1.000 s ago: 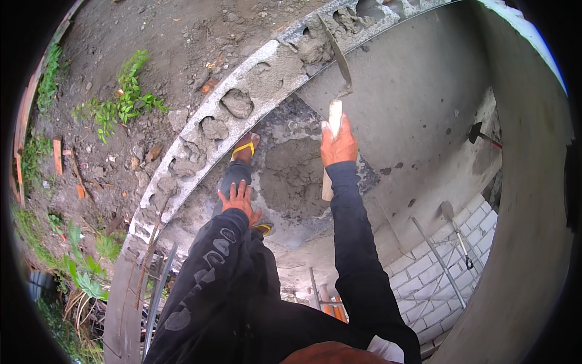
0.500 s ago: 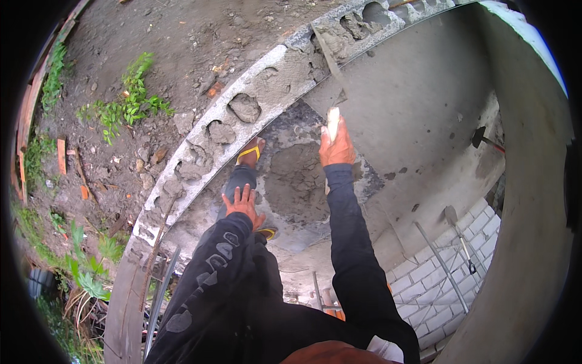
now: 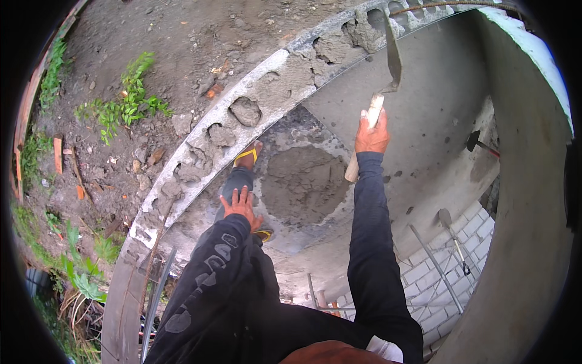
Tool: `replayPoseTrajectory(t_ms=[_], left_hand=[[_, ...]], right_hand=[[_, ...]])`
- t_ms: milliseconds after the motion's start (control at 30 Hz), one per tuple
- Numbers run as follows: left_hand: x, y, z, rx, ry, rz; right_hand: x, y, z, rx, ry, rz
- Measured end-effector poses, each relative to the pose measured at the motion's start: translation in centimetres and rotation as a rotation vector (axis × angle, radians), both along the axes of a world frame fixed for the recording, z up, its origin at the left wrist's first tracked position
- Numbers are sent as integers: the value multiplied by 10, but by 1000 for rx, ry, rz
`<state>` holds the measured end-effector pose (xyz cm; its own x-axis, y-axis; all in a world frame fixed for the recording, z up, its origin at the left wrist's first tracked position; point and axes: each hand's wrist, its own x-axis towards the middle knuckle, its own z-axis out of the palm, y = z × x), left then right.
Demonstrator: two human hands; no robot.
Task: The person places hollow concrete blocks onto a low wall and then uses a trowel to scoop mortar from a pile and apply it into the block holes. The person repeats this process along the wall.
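Note:
My right hand [image 3: 371, 134] is wrapped round the pale wooden handle of a trowel [image 3: 394, 59]. The trowel's narrow metal blade points away from me, its tip at the hollow block wall [image 3: 276, 57], which curves across the view. Wet mortar [image 3: 364, 33] lies on the block tops beside the blade, and some of the cells hold mortar too. My left hand [image 3: 241, 206] rests on my bent leg with its fingers spread, holding nothing. Between my arms, a round heap of grey mortar [image 3: 306, 185] lies on a dark, stained board [image 3: 303, 124].
A hammer [image 3: 474, 141] with a red handle and a shovel [image 3: 447, 219] are at the right, near a white block wall [image 3: 442, 291]. A reinforcing bar [image 3: 461, 5] runs along the far blocks. Bare soil [image 3: 157, 36] with green plants [image 3: 127, 97] spreads beyond the wall.
My right hand has moved right with the trowel, whose blade now reaches farther along the wall. More mortar shows on the far block tops. My left hand has stayed on my leg.

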<state>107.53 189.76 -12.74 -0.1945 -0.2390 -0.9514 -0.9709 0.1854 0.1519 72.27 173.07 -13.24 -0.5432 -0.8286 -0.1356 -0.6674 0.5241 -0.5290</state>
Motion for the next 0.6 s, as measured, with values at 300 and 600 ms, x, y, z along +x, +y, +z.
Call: replayPoseTrajectory(t_ms=[300,600], left_hand=[[4,2,-2,-11,-7,-23],[3,10,0,-47,-3,-2]], right_hand=[[6,7,-47,187,232,50],[-28,-32,-32,-73,155,-3]])
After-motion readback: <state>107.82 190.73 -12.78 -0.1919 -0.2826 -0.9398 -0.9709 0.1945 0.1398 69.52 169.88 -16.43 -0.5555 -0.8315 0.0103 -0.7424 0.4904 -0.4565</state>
